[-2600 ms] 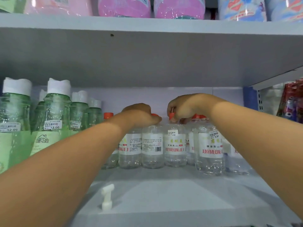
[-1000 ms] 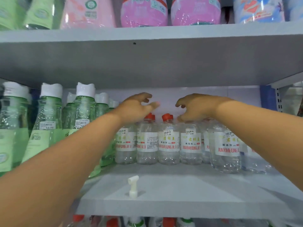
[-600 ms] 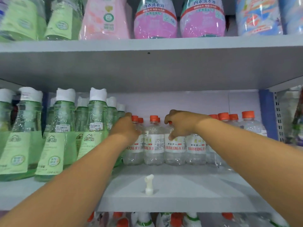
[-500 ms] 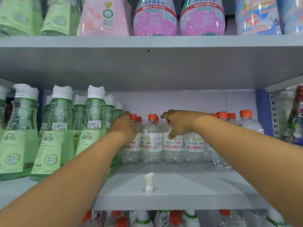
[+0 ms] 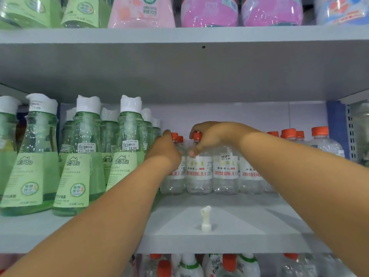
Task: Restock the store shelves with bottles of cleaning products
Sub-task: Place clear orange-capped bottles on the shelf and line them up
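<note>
On the grey shelf (image 5: 229,239), both arms reach forward to a row of clear bottles (image 5: 225,170) with orange caps. Left hand (image 5: 164,150) curls against the leftmost bottle's shoulder, its grip hidden. Right hand (image 5: 211,135) arches over the next bottle (image 5: 199,172), fingers round its cap.

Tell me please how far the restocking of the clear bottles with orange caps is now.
Done: a row of clear bottles stands upright at the back of the grey shelf, beside the green bottles. In hand: the right hand grips one clear bottle at its neck, and the left hand touches the leftmost one. Left: the shelf's front part holds only a small white peg, so more rows could fit.
</note>
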